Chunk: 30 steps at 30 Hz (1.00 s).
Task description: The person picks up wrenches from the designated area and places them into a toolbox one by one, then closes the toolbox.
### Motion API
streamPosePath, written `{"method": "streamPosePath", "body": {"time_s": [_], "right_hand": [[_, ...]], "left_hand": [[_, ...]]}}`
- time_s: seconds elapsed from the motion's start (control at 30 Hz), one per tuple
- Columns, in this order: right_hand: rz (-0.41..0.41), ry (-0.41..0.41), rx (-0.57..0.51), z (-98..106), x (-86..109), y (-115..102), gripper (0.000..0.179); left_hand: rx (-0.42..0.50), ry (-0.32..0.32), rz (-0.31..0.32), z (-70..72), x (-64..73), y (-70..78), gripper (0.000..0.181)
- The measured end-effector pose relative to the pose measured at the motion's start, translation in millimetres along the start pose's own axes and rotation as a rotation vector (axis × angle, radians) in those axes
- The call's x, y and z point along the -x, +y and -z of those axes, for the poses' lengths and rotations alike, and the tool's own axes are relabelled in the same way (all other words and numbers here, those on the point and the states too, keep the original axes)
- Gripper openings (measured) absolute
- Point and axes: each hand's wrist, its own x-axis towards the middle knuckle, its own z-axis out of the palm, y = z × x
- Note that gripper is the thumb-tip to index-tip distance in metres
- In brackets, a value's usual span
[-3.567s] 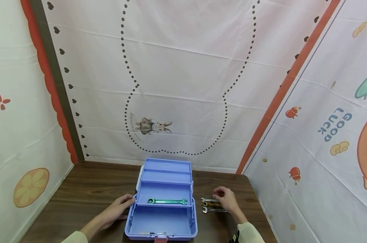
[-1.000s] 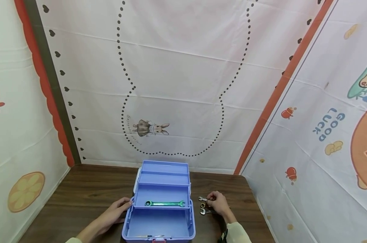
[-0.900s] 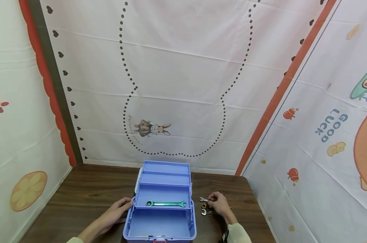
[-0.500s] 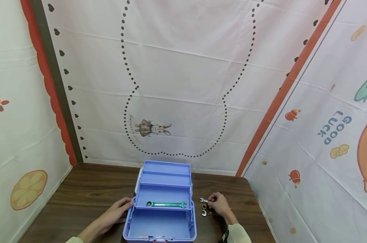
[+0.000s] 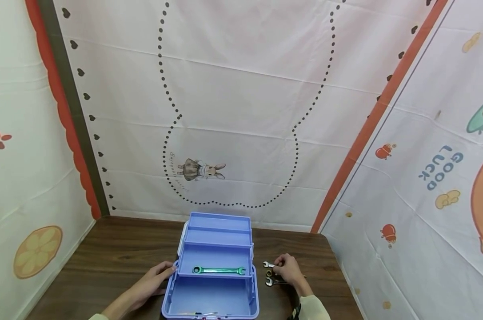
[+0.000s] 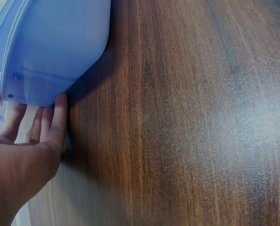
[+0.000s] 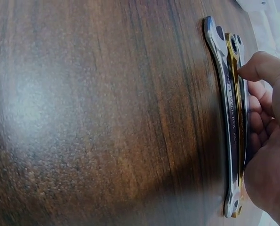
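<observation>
Three wrenches (image 7: 231, 113) are beside one open toolbox (image 5: 209, 295).

1. In the head view, the right hand (image 5: 288, 270) covers much of the far silver wrench (image 5: 268, 264), the gold wrench (image 5: 269, 273) and the near silver wrench (image 5: 269, 282).
2. Thin items (image 5: 199, 313) inside the toolbox (image 5: 209, 295) are too small to identify.
3. The left wrist view's edges crop the toolbox and the left hand (image 6: 24, 162).
4. The head view's bottom edge cuts the right sleeve (image 5: 314, 308).
</observation>
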Motion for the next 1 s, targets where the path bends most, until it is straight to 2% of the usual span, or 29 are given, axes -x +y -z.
{"method": "streamPosePath", "body": {"time_s": [0.4, 0.77, 1.0], "right_hand": [[0.015, 0.018, 0.022, 2.4, 0.3, -1.4, 0.016], [0.018, 0.019, 0.021, -6.1, 1.0, 0.2, 0.017], [0.027, 0.035, 0.007, -1.5, -0.1, -0.1, 0.017]], "left_hand": [[-0.009, 0.009, 0.011, -3.5, -1.8, 0.2, 0.06], [-0.002, -0.001, 0.008, 1.2, 1.8, -2.4, 0.056], [-0.009, 0.002, 0.009, 0.3, 0.9, 0.2, 0.056]]}}
